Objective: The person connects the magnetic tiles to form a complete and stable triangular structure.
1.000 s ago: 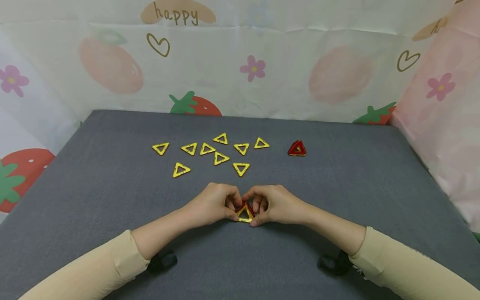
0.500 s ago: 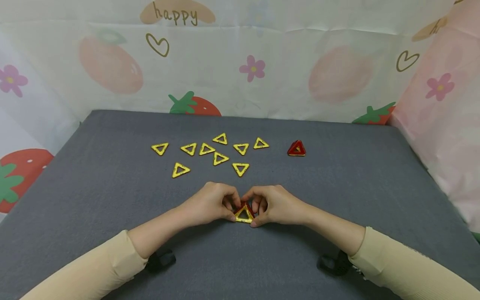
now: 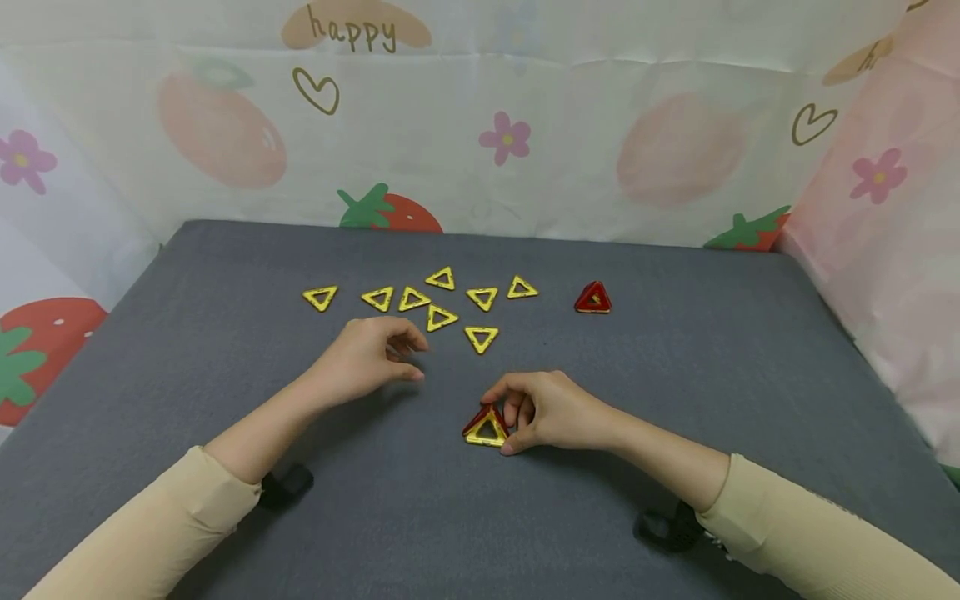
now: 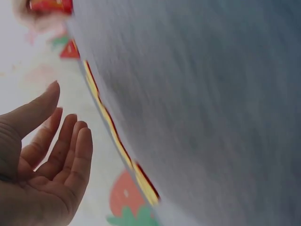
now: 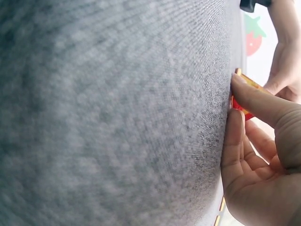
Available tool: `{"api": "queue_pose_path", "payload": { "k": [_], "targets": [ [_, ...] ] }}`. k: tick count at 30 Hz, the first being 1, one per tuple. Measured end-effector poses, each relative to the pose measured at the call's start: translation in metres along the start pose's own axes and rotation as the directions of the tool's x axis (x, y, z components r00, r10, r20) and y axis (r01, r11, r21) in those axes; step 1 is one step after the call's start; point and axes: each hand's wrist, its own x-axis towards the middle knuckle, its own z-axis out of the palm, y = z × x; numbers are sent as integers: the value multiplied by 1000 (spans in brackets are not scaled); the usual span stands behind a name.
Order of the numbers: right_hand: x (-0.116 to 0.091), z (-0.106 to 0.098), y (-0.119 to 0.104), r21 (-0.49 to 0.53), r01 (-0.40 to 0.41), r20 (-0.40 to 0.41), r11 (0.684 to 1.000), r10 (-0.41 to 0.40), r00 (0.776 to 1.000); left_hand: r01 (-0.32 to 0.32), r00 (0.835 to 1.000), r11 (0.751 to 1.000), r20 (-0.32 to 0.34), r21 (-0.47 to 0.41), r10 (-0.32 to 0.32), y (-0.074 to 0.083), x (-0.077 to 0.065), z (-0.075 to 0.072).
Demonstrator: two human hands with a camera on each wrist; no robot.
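A small pyramid of red and yellow triangular magnetic tiles stands near the middle of the table, also seen in the right wrist view as a red and yellow tile edge. My right hand pinches it from the right between thumb and fingers. To its upper left my left hand is in the air with fingers loosely bent and thumb apart, holding nothing; the left wrist view shows this hand with a bare palm. Nearest to it lie flat yellow triangle tiles, such as one yellow tile.
Several more yellow triangle tiles are scattered across the back of the grey table. A second red pyramid stands at the back right. A printed cloth hangs behind the table.
My left hand has let go of the pyramid and moved up and left, now covering the spot of the leftmost front yellow tile. The right hand keeps its hold in place.
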Motion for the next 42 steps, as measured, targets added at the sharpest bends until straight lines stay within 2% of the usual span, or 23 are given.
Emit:
{"api": "queue_pose_path", "payload": {
  "k": [5, 8, 12, 18, 24, 42],
  "targets": [
    [0, 0, 0, 9, -5, 3, 1000, 5, 1000, 60, 997, 998, -59, 20, -58, -21, 1, -24],
    [-1, 0, 0, 14, -8, 3, 1000, 8, 1000, 118, 990, 993, -75, 22, -116, -34, 1, -37],
    [0, 0, 0, 16, -8, 3, 1000, 8, 1000, 184, 982, 983, -45, 20, -183, -52, 0, -47],
    [0, 0, 0, 16, -7, 5, 1000, 6, 1000, 188, 982, 982, 22, 34, -188, -72, 0, -49],
    [0, 0, 0, 12, -6, 4, 1000, 6, 1000, 181, 981, 982, 68, 44, -184, -77, 0, -48],
    [-1, 0, 1, 13, 1, 3, 1000, -1, 1000, 166, 985, 983, 41, 79, -170, -74, 2, -46]
  ]
}}
